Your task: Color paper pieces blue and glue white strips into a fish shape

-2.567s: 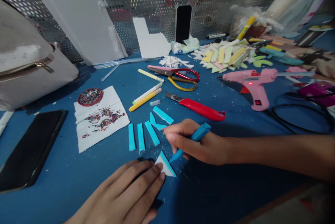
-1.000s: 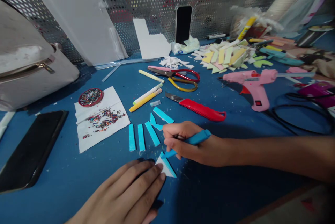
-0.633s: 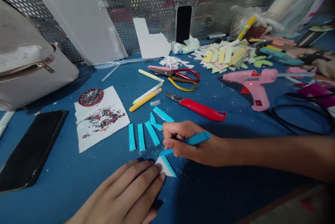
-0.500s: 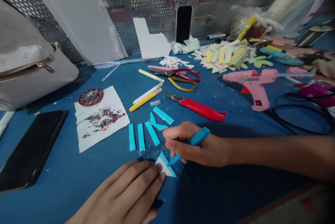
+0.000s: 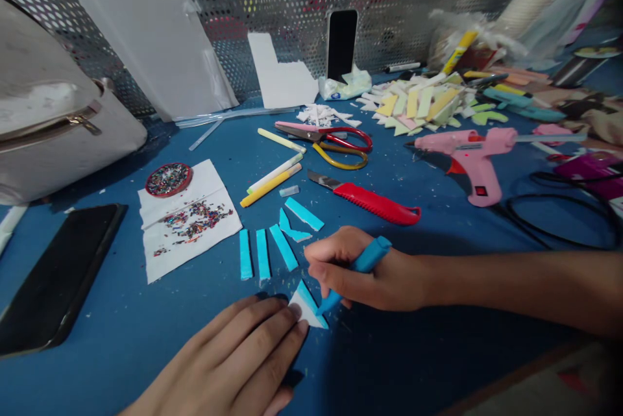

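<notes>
Colouring seems under way, the right hand (image 5: 353, 273) clamped around a blue marker (image 5: 374, 254) at the white piece (image 5: 304, 303) that the flattened left hand (image 5: 243, 354) pins to the desk (image 5: 195, 309), probably calling for steady strokes.

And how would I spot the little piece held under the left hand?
On the blue table, find the left hand, palm down. It holds down a small, pointed white piece. Unlike the narrow blue strips lying beyond it, this shows a white face with blue along one slanted edge.
</notes>
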`<state>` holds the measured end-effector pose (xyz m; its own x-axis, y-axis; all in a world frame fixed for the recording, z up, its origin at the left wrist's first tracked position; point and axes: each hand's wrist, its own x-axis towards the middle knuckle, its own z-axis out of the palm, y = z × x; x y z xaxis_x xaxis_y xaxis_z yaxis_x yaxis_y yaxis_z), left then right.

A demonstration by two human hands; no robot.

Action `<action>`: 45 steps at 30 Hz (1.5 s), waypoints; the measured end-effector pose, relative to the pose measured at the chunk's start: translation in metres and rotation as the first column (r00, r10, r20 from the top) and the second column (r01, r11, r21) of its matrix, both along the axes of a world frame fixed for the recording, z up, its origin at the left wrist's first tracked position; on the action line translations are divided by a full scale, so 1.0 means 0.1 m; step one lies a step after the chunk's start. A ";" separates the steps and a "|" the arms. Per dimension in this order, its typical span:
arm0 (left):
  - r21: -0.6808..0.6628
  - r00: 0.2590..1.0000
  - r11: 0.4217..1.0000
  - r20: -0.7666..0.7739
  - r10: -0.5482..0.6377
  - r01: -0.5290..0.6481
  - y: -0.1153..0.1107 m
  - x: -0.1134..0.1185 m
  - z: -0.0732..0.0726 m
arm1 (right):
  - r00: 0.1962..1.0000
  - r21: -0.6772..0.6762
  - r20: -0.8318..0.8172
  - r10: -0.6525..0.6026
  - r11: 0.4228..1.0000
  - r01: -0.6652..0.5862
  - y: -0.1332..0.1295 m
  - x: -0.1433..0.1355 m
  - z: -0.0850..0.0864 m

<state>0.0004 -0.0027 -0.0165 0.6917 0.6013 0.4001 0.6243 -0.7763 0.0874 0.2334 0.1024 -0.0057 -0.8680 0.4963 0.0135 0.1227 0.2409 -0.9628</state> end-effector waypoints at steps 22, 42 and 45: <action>0.014 0.998 0.999 -0.062 -0.031 0.032 0.05 -0.01 0.17 | 0.998 0.007 0.012 0.067 0.998 -0.067 0.01 0.00 0.02; 0.004 0.993 0.999 -0.113 -0.039 0.039 0.06 -0.01 0.13 | 0.996 -0.025 -0.029 -0.084 0.996 0.083 0.00 -0.03 -0.02; 0.017 0.999 1.000 -0.044 -0.016 0.017 0.04 -0.01 0.07 | 0.995 -0.017 -0.013 -0.096 0.995 0.095 -0.01 -0.03 -0.03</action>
